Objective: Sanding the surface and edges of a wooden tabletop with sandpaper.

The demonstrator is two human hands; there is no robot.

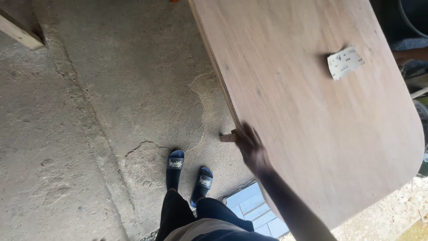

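A large plywood board (312,111) with rounded corners fills the right half of the view, raised above the floor. My right hand (252,146) reaches in from the lower right and grips the board's left edge, fingers curled over it; the hand is blurred. A small wooden piece (227,137) sticks out at the fingertips, and I cannot tell whether it is held or fixed under the board. A folded sheet of sandpaper (344,62) lies on the board near its far right side. My left hand is out of view.
Cracked concrete floor (89,125) lies to the left. My feet in dark blue slides (175,166) stand beside the board's edge. Pale blue tiles (254,209) show under the board. A timber beam (18,27) sits at top left. Another person's arm (410,56) shows at right.
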